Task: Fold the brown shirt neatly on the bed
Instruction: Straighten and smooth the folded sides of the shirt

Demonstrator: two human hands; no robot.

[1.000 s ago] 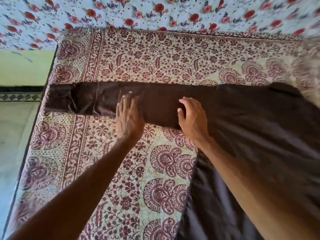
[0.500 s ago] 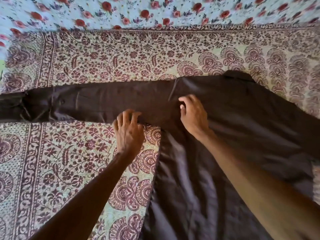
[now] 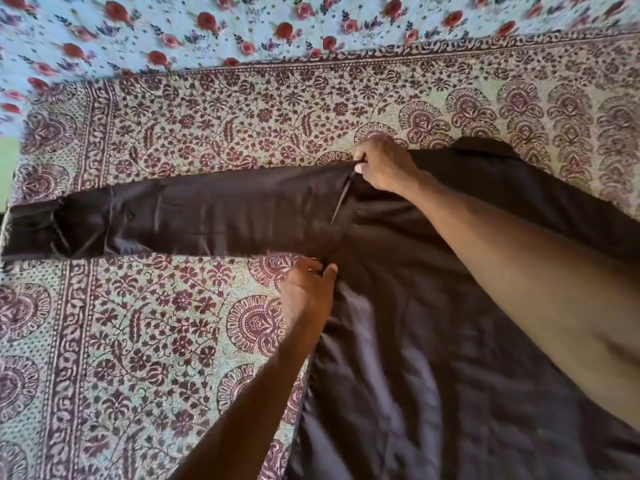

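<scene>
The brown shirt [image 3: 433, 306] lies spread on the bed, its body at the right and one long sleeve [image 3: 207, 216] stretched flat to the left edge. My right hand [image 3: 384, 164] pinches the cloth at the top of the shoulder seam, where the sleeve joins the body. My left hand [image 3: 308, 292] pinches the shirt's edge at the underarm, just below the sleeve. The collar shows as a dark hump behind my right wrist.
The bed is covered by a cream and maroon paisley bedspread [image 3: 156, 341]. A light blue sheet with red flowers [image 3: 242, 26] lies along the far side. The bed's left edge [image 3: 5, 216] is where the sleeve cuff ends.
Both hands were lying flat on the sleeve; now they have shifted to the right and closed on the cloth, right at the shoulder seam, left at the underarm. The view has swung rightward.
</scene>
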